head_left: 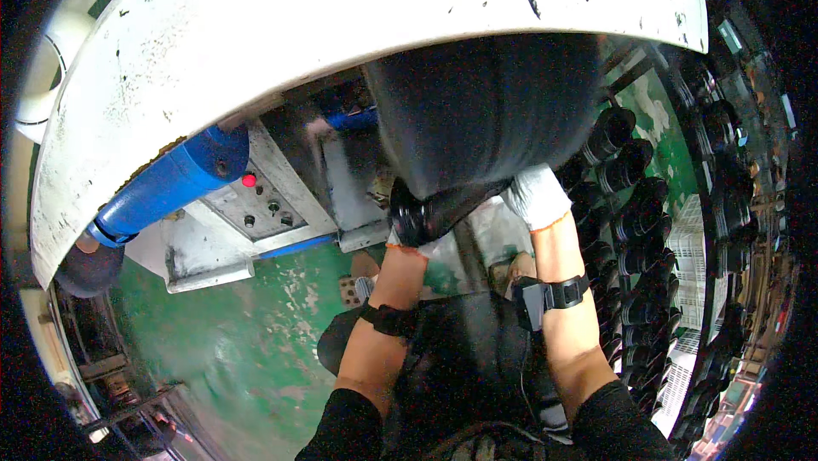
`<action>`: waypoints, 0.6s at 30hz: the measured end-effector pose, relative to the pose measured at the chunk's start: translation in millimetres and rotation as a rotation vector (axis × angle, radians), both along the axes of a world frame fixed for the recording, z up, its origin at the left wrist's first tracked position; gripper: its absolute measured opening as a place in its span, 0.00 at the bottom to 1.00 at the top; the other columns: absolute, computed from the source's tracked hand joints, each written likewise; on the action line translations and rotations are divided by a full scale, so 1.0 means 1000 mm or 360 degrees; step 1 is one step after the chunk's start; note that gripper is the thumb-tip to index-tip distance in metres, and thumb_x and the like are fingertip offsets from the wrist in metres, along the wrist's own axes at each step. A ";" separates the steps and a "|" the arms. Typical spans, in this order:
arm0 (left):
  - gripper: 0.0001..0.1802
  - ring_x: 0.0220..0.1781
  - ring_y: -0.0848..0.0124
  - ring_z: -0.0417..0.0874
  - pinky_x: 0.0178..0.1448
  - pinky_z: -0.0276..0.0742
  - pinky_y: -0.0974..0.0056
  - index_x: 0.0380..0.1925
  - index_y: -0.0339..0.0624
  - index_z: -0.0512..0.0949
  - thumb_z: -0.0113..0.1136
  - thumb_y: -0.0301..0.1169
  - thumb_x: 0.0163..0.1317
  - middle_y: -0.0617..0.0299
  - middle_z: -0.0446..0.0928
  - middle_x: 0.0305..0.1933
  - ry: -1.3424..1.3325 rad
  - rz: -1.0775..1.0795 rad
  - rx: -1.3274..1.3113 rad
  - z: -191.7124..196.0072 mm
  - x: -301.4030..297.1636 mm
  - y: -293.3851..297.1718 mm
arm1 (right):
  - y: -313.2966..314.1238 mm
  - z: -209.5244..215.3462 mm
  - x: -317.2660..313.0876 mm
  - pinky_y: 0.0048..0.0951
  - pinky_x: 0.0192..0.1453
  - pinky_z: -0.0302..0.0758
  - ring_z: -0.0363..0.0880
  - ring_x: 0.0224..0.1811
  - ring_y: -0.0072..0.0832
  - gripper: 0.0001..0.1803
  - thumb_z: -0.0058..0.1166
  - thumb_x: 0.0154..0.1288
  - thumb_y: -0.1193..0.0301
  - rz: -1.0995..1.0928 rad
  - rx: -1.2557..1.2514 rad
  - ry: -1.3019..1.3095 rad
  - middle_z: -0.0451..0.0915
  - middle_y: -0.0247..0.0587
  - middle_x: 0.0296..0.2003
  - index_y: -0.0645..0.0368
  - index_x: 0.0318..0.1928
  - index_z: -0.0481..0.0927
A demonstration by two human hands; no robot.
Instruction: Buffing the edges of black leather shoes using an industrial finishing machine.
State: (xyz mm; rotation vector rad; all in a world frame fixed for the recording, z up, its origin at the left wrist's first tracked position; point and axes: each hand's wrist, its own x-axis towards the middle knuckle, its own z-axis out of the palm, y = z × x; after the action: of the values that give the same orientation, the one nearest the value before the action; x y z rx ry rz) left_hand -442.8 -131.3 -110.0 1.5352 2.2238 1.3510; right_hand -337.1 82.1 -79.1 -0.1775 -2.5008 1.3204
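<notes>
A glossy black, boot-shaped piece (456, 205) lies between my two hands, against the lower edge of a wide black wheel (486, 112), whose surface looks smeared as if turning. My left hand (402, 235), in a white glove with an orange cuff edge, grips the piece at its left end, which mostly covers the fingers. At the right end my right hand (538, 197), gloved in white too, is closed on the piece; its fingertips are hidden behind it and the wheel. Black straps with small devices circle both forearms.
A large white, stained hood (281, 18) arches over the wheel. Left of it are a blue cylinder (170, 180) and a control panel with a red button (249, 181). Racks of several black boot-shaped pieces (626, 163) stand close on the right, near white crates (686, 273). The floor (230, 359) is green.
</notes>
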 end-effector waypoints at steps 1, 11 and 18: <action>0.36 0.67 0.52 0.65 0.70 0.62 0.49 0.66 0.42 0.62 0.43 0.56 0.66 0.52 0.61 0.70 -0.0164 0.0143 -0.0018 -0.008 0.000 -0.011 | -0.014 0.012 -0.004 0.34 0.74 0.54 0.57 0.69 0.39 0.24 0.42 0.70 0.72 0.0054 0.0653 -0.0215 0.60 0.48 0.68 0.62 0.65 0.62; 0.28 0.63 0.57 0.67 0.70 0.58 0.59 0.59 0.41 0.68 0.46 0.48 0.67 0.54 0.69 0.61 -0.1161 0.0580 0.0804 -0.018 -0.003 0.008 | -0.049 0.031 -0.007 0.40 0.68 0.63 0.70 0.58 0.48 0.21 0.44 0.63 0.71 0.0192 0.1449 -0.0305 0.74 0.55 0.55 0.64 0.55 0.74; 0.33 0.67 0.56 0.65 0.72 0.58 0.53 0.66 0.47 0.63 0.39 0.55 0.69 0.59 0.65 0.68 -0.2369 0.0096 0.1831 0.038 -0.018 0.008 | -0.090 0.072 -0.026 0.51 0.64 0.66 0.73 0.55 0.52 0.24 0.48 0.57 0.67 -0.0228 0.1771 0.0369 0.75 0.56 0.54 0.61 0.55 0.76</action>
State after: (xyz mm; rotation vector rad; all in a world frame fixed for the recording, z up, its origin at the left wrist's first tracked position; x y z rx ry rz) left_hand -460.5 -123.2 -71.5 0.0655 0.5103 2.6005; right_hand -362.9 -7.8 -7.4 0.0536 -2.5478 -0.2027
